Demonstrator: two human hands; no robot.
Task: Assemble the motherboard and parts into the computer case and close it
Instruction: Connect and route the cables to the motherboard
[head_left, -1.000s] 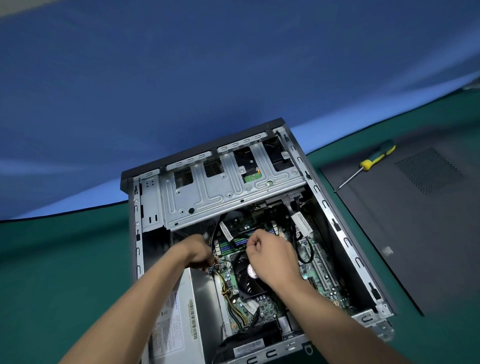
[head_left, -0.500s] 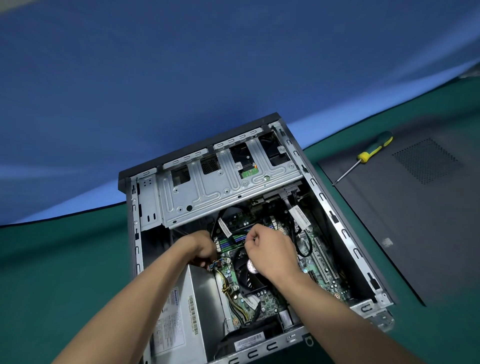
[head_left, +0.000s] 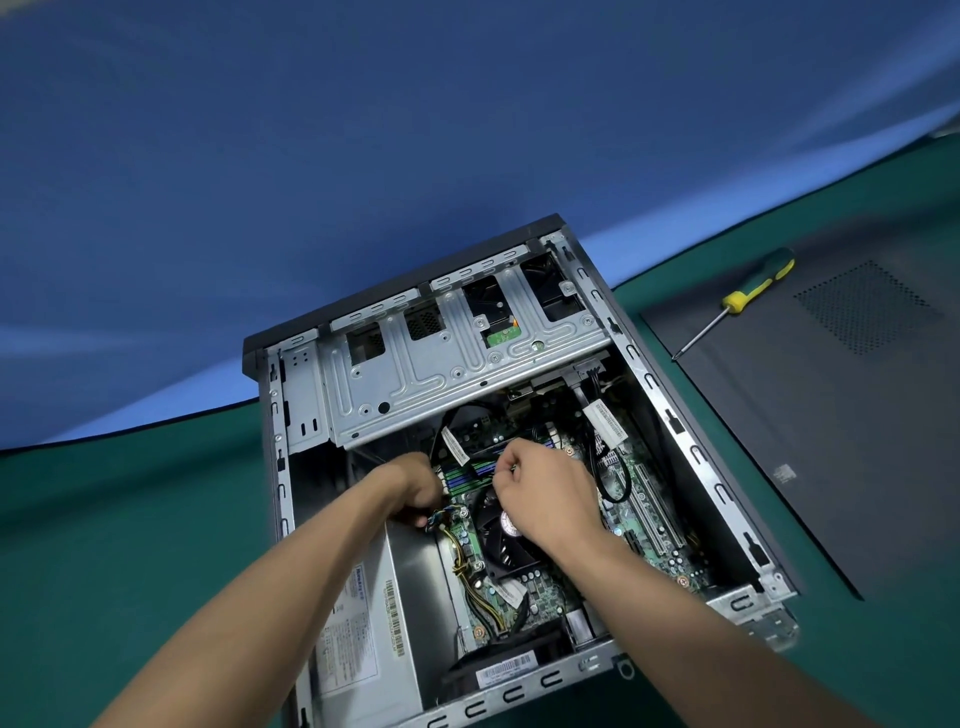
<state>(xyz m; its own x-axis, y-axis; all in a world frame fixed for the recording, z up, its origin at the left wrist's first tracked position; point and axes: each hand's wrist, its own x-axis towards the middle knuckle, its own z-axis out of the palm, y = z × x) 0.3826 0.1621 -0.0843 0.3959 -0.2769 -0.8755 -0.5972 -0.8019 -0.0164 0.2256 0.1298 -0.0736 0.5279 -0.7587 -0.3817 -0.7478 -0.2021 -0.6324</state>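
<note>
The open computer case (head_left: 691, 447) lies on its side on the green mat. The motherboard (head_left: 644, 519) sits inside it. My left hand (head_left: 415, 486) is at the board's left edge, its fingers closed on the connector of the yellow-and-black wire bundle (head_left: 462, 561). My right hand (head_left: 545, 501) hovers over the black CPU fan (head_left: 493, 540). Its fingertips are pinched together at the blue and green memory slots (head_left: 467, 475), and whatever is between them is hidden. The dark side panel (head_left: 831, 441) lies flat to the right of the case.
A yellow-and-green screwdriver (head_left: 748, 299) rests on the side panel's far edge. The silver power supply (head_left: 363, 634) fills the case's near left corner, and the metal drive cage (head_left: 457, 358) spans its far end. Loose black cables (head_left: 608, 467) hang right of my hand. A blue backdrop rises behind.
Both hands stay at the same spots on the board, with only small finger movements. The camera has tilted slightly, so the case sits a little higher in view.
</note>
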